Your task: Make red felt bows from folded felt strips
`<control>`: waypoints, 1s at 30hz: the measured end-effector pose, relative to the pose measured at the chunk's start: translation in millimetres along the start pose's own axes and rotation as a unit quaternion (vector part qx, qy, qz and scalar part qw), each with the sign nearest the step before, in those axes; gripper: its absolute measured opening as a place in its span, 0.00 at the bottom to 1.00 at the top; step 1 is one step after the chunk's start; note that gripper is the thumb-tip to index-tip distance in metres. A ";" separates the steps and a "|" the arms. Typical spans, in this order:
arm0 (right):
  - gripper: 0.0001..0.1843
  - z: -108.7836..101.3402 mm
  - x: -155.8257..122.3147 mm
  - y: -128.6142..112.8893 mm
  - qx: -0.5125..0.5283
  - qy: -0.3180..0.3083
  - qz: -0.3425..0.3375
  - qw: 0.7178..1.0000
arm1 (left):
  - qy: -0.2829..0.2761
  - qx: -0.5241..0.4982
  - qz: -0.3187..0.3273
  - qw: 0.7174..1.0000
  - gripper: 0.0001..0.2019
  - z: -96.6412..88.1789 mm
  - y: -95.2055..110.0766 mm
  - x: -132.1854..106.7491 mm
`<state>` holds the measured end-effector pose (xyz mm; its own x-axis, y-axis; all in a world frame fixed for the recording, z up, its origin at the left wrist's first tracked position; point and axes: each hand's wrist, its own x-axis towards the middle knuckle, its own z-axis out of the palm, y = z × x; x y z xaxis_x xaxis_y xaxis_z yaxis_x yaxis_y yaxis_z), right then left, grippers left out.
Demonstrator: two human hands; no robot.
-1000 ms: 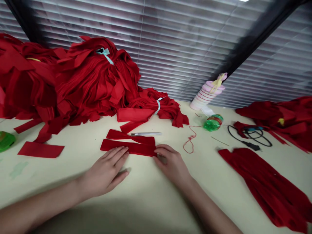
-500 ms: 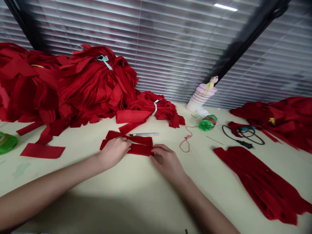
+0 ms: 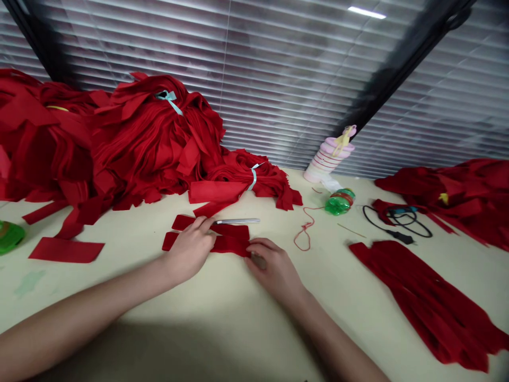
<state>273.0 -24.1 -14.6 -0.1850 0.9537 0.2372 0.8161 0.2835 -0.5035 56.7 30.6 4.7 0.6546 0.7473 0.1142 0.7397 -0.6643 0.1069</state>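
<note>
Two red fabric strips lie one above the other on the pale table in front of me. My left hand point(image 3: 191, 248) rests across both, its fingers stretched toward the upper strip point(image 3: 234, 231) and the near end of a slim silver tool point(image 3: 238, 220), perhaps tweezers. Whether the fingertips touch that tool I cannot tell. Thumb and fingers of my right hand point(image 3: 275, 264) pinch the right end of the lower red fabric strip point(image 3: 230, 245). The lower strip's middle left part is hidden under my left hand.
Large red fabric bundles point(image 3: 159, 132) fill the back left, beside a smaller tied bundle point(image 3: 274, 183). To the right are a pink-white thread cone point(image 3: 324, 159), green reel point(image 3: 340, 201), black cable point(image 3: 401, 236) and red strips point(image 3: 429, 302). Window blinds point(image 3: 270, 79) stand behind.
My left hand has shifted slightly right, and its fingers have reached up from the lower strip to the upper one. My right hand has stayed at the lower strip's right end.
</note>
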 end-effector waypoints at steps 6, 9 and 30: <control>0.08 0.7 0.8 0.5 -0.002 0.003 -0.004 1.000 | 0.004 -0.005 0.020 1.000 0.10 4.1 -5.6 3.3; 0.08 0.5 1.5 -0.2 -0.003 0.005 -0.003 1.000 | 0.000 -0.011 0.020 1.000 0.09 3.9 -5.6 3.2; 0.08 0.7 -0.2 -0.2 -0.006 0.003 -0.002 1.000 | -0.008 0.043 -0.030 0.999 0.08 3.8 -1.1 4.1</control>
<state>272.5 -24.3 -15.2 -0.1845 0.9522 0.2435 0.8222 0.2853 -0.4926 59.2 34.4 1.3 0.6105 0.7865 0.0936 0.7881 -0.6149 0.0269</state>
